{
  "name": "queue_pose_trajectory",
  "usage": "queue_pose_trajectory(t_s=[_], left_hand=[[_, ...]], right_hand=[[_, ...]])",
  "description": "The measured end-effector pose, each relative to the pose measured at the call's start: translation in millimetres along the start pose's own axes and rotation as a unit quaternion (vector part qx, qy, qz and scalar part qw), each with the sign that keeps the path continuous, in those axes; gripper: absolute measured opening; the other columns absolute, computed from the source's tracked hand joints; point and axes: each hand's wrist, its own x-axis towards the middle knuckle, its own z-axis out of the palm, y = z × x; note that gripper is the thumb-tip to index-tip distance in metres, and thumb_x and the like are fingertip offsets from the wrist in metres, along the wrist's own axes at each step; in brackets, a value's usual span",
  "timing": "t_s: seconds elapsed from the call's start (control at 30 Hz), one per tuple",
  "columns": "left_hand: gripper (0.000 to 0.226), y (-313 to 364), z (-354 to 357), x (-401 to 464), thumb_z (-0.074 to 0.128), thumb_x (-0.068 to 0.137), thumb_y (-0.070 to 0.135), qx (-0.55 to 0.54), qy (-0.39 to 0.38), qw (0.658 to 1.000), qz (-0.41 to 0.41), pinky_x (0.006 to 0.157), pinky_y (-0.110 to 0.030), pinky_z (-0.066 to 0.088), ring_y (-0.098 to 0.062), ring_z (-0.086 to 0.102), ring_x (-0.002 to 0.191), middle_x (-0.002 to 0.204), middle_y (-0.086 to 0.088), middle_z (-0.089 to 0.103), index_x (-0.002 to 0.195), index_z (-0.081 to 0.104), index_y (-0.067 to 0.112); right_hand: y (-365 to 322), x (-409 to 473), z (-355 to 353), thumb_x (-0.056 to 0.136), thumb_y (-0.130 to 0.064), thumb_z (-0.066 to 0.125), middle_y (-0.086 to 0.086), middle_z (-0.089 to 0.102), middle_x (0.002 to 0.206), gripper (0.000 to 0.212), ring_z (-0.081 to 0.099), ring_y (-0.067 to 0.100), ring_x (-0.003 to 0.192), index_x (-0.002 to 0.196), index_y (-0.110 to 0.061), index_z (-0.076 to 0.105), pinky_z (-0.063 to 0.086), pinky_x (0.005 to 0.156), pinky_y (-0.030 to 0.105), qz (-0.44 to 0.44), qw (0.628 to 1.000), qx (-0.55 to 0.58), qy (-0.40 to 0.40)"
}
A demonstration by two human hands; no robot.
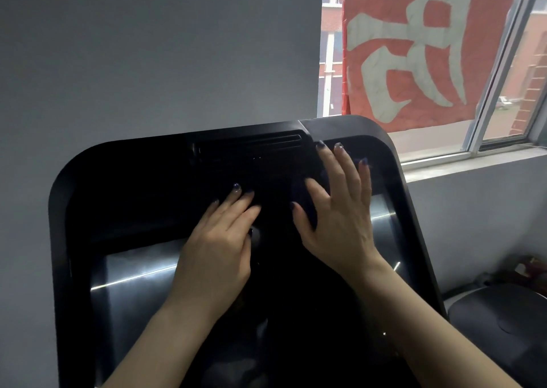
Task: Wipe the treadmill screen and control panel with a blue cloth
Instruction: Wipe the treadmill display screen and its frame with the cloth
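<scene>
Both forearms are bare, no sleeves, watch or rings visible. The left hand and right hand have longish nails painted dark navy, some tips carrying pale glittery accents.

A: Backlit. Daylight enters via window upper right; room dim, treadmill console near-black, detail crushed.
B: Glare?
A: Bright streaks on silver panel below left grip, also just right of right grip.
B: Sharpness?
A: Soft overall. Wide-angle bends window frame at the right edge.
</scene>
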Motion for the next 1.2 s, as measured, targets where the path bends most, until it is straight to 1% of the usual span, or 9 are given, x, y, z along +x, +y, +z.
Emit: queue_pose_trajectory(t_s=[0.07,0.17,0.27,0.47,0.63,0.73,0.97,1.07,1.2], left_hand=[[0.044,-1.4,-0.2,0.1,0.054,0.084,0.004,-0.002,-0.003,1.0,0.004,0.115,-0.039,0.03,-0.021,0.048,0.137,0.14,-0.006,0.06,0.127,0.066,0.007],[0.044,-0.9,-0.1,-0.1,0.054,0.085,0.005,-0.005,-0.002,1.0,-0.002,0.116,-0.037,0.028,-0.02,0.047,0.138,0.14,-0.006,0.06,0.127,0.066,0.008],[0.045,-0.4,0.2,-0.3,0.053,0.085,0.006,-0.006,-0.002,1.0,-0.004,0.116,-0.036,0.027,-0.019,0.046,0.138,0.14,-0.006,0.06,0.128,0.066,0.008],[0.046,-2.4,-0.1,-0.8,0.043,0.09,0.015,0.006,-0.016,1.0,0.005,0.118,-0.037,0.027,-0.018,0.044,0.14,0.143,-0.005,0.058,0.131,0.064,0.01],[0.048,-2.4,-1.3,-0.6,0.04,0.092,0.022,0.013,-0.025,1.0,0.012,0.119,-0.035,0.024,-0.018,0.042,0.141,0.145,-0.005,0.056,0.133,0.062,0.01],[0.048,-0.5,-2.2,-0.6,0.041,0.094,0.027,0.028,-0.027,0.999,0.015,0.119,-0.034,0.022,-0.018,0.042,0.142,0.146,-0.005,0.054,0.134,0.061,0.01],[0.05,0.5,-2.2,-2.7,0.039,0.099,0.034,0.047,-0.036,0.998,0.021,0.12,-0.035,0.02,-0.019,0.037,0.144,0.149,-0.006,0.05,0.137,0.058,0.008],[0.051,0.4,-1.8,-2.7,0.039,0.099,0.034,0.05,-0.034,0.998,0.026,0.121,-0.034,0.02,-0.018,0.036,0.145,0.15,-0.006,0.049,0.138,0.057,0.008],[0.051,0.8,-0.5,-4.1,0.039,0.099,0.034,0.053,-0.033,0.998,0.022,0.121,-0.034,0.019,-0.018,0.035,0.145,0.151,-0.006,0.048,0.138,0.057,0.007]], right_hand=[[8.3,0.8,2.4,0.09,-0.027,0.059,0.017,0.056,0.133,0.03,0.041,0.033,0.135,0.105,-0.004,0.07,0.02,0.121,0.051,-0.019,1.0,0.012,0.011],[13.3,4.2,5.3,0.093,-0.016,0.059,0.013,0.063,0.105,0.023,0.057,0.031,0.101,0.107,-0.001,0.068,0.043,0.103,0.043,-0.039,0.997,0.055,0.039],[13.8,10.0,8.7,0.095,-0.009,0.059,0.011,0.063,0.096,0.013,0.057,0.027,0.086,0.1,-0.001,0.068,0.044,0.091,0.036,-0.056,0.993,0.079,0.07],[1.3,21.3,18.6,0.092,-0.007,0.064,0.01,0.064,0.093,0.012,0.056,0.021,0.088,0.087,-0.001,0.073,0.048,0.088,0.033,-0.05,0.988,0.107,0.095],[28.9,12.6,0.6,0.09,-0.022,0.064,0.0,0.068,0.111,0.026,0.06,0.022,0.109,0.112,-0.013,0.074,0.04,0.098,0.041,-0.105,0.993,0.051,0.023],[36.9,12.4,0.9,0.092,-0.019,0.062,0.001,0.068,0.111,0.027,0.06,0.023,0.1,0.116,-0.012,0.072,0.04,0.093,0.039,-0.102,0.994,0.047,0.018],[19.1,25.8,8.2,0.093,-0.01,0.061,0.009,0.064,0.1,0.011,0.055,0.027,0.088,0.096,-0.002,0.067,0.042,0.085,0.034,-0.105,0.988,0.117,0.005],[33.9,24.3,7.2,0.09,-0.009,0.065,0.009,0.064,0.096,0.009,0.056,0.028,0.085,0.087,-0.002,0.069,0.045,0.082,0.037,-0.071,0.99,0.115,0.041],[19.4,20.1,10.9,0.088,-0.009,0.063,0.012,0.062,0.098,0.012,0.056,0.028,0.087,0.093,0.001,0.068,0.048,0.081,0.043,-0.044,0.991,0.12,0.037]])
